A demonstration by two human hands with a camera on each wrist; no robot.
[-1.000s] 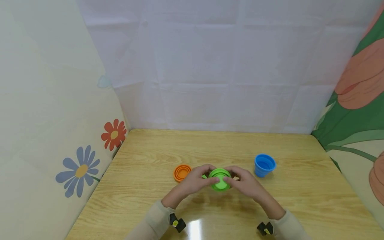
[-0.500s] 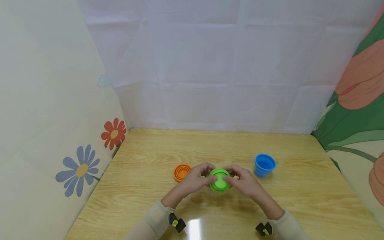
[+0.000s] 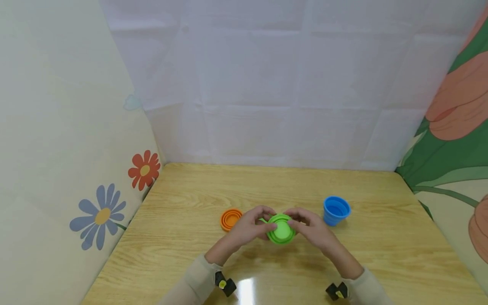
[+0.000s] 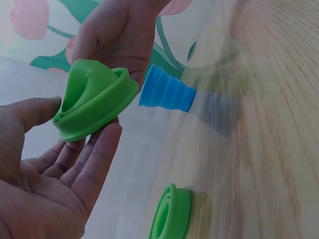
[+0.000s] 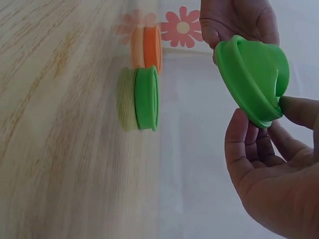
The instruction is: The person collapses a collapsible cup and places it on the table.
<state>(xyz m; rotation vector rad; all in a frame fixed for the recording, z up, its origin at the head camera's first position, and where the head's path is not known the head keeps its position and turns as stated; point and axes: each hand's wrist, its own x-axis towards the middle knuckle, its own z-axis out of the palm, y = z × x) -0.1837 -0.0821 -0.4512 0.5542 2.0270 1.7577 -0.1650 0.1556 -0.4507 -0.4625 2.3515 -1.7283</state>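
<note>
Hands point(image 3: 248, 228): pinching tilted green cup point(image 3: 282, 231) | upright blue cup point(image 3: 336, 211) | collapsed orange cup point(image 3: 231, 220)

left fingers point(image 3: 267, 229) + right fingers point(image 3: 299, 227): grip green cup point(image 3: 283, 232) | orange cup point(image 3: 231, 220): flattened | blue cup point(image 3: 335, 211): upright

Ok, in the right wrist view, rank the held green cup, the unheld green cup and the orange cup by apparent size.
1. Held green cup, perhaps enlarged by nearness
2. Unheld green cup
3. Orange cup, perhaps shrunk by distance
</note>
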